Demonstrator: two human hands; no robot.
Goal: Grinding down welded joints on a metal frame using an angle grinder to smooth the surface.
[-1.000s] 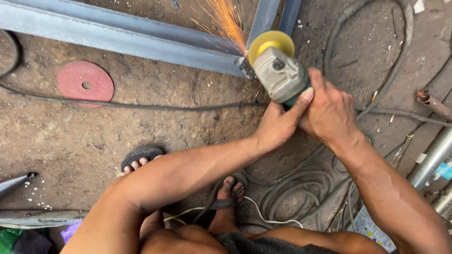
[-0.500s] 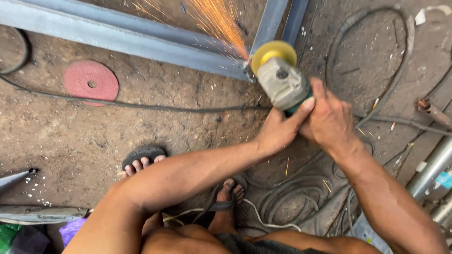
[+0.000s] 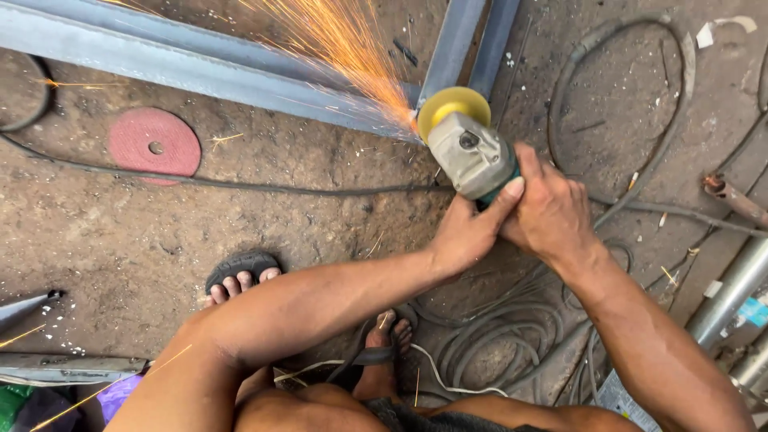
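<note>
An angle grinder (image 3: pixel 470 152) with a grey head and a yellow disc guard (image 3: pixel 453 106) presses against the joint of a grey steel frame (image 3: pixel 192 64) lying on the dirt floor. Orange sparks (image 3: pixel 344 48) spray up and to the left from the contact point. My left hand (image 3: pixel 472 228) grips the grinder body from below. Beside it, my right hand (image 3: pixel 552 210) wraps the rear of the tool from the right. Both of my feet in dark sandals (image 3: pixel 240 276) rest on the ground beneath my arms.
A red grinding disc (image 3: pixel 154 144) lies flat on the floor at left. Black cables (image 3: pixel 240 186) run across the dirt and coil near my feet (image 3: pixel 496 344). Metal pipes (image 3: pixel 732 292) lie at the right edge, more steel pieces (image 3: pixel 48 364) at lower left.
The spark shower has grown wider and longer toward the upper left. The grinder and both hands keep their hold at the frame joint, shifted slightly in the view.
</note>
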